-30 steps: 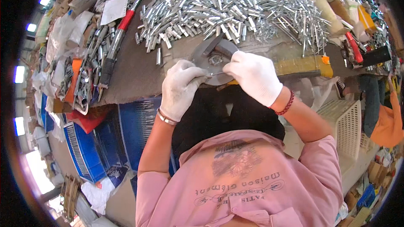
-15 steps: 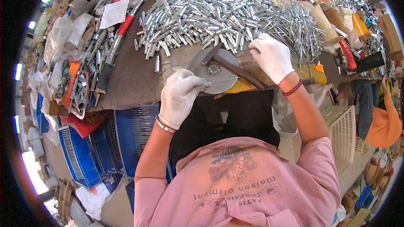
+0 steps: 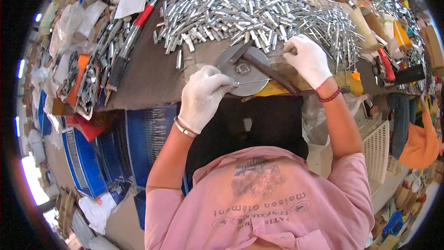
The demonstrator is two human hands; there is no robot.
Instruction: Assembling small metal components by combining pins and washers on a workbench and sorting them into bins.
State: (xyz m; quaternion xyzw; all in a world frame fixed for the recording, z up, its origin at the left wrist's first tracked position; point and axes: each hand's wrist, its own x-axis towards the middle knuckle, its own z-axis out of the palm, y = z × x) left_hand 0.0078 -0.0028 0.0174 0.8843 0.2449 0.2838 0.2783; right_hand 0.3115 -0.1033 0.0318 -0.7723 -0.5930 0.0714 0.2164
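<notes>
The left hand point(image 3: 202, 97) pinched a thin rod point(image 3: 254, 82) by its left end over the round plate point(image 3: 226, 65), apparently leaving its length free. Right of the plate, the right hand point(image 3: 306, 60) was curled; whether it gripped anything I couldn't tell.

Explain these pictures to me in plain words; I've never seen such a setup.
There is no robot here: these are a person's own two hands, in white gloves. Every picture comes from one wide fisheye camera worn on the head, looking down, so straight edges bend. The left hand pinches a thin metal rod that reaches out over a round grey disc. A hammer lies across the disc. The right hand is raised nearby; whether it holds anything is unclear. Beyond lies a heap of short metal tubes, with thinner rods beside it.
</notes>
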